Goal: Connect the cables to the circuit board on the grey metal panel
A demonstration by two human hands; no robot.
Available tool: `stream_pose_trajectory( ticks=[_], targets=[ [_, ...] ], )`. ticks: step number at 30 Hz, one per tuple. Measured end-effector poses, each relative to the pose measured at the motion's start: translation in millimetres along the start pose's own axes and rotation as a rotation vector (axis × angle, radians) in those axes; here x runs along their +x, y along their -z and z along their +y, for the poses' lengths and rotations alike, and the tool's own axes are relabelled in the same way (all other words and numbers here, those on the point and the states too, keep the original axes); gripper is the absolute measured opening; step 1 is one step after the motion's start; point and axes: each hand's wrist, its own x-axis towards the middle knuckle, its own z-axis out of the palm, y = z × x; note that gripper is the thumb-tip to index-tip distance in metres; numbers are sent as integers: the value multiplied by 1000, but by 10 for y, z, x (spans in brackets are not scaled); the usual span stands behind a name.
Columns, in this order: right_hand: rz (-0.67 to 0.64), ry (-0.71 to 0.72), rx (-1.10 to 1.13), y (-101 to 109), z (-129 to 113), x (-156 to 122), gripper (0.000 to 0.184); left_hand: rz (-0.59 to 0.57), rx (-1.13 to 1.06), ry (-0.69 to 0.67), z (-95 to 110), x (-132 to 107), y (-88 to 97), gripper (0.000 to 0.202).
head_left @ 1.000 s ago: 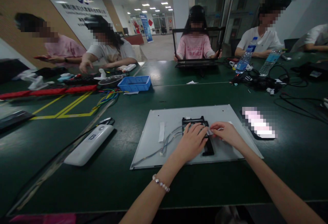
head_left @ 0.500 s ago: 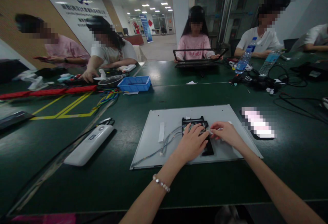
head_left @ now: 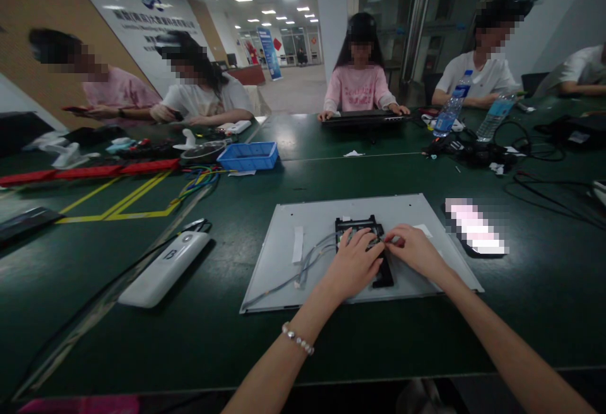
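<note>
Closing in on the black module point(head_left: 356, 221): the right hand point(head_left: 414, 250) has slid leftward, and its fingertips now nearly meet the left hand point(head_left: 355, 264).

The left hand lies flat, fingers loosely spread, on the matte, rectangular module at the middle of the smooth grey panel point(head_left: 322, 212). The right fingertips bunch at its right edge (whether they pinch anything, I cannot tell), so the work narrows to that spot. Thin pale cables point(head_left: 312, 261) curve leftward past a white tape strip point(head_left: 298, 243).

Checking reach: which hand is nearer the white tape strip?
Left. The left hand rests on the black module, right of the tape strip; the right hand lies farther right.
</note>
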Motion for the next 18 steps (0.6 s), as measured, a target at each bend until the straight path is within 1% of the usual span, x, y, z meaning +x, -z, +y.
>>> stream_pose_trajectory(
  ticks=[4, 6, 7, 9, 11, 13, 16, 18],
  targets=[
    [52, 2, 3, 31, -5, 7, 12, 21, -24, 1, 10, 0, 63, 33],
    [79, 15, -3, 53, -10, 9, 13, 61, -48, 31, -56, 3, 142, 34],
    [90, 19, -11, 63, -14, 9, 12, 92, -60, 63, -121, 2, 191, 33],
    [108, 23, -32, 77, -31, 5, 12, 179, -82, 166, -324, -21, 291, 29],
    [123, 34, -49, 81, -59, -2, 12, 270, -105, 288, -602, -87, 363, 28],
    [134, 54, -63, 78, -95, -11, 12, 327, -140, 383, -903, -206, 380, 30],
    [136, 89, -81, 68, -148, -28, 13, 278, -243, 490, -1267, -442, 307, 35],
    [133, 104, -90, 62, -171, -40, 14, 227, -333, 529, -1399, -582, 233, 39]
  ],
)
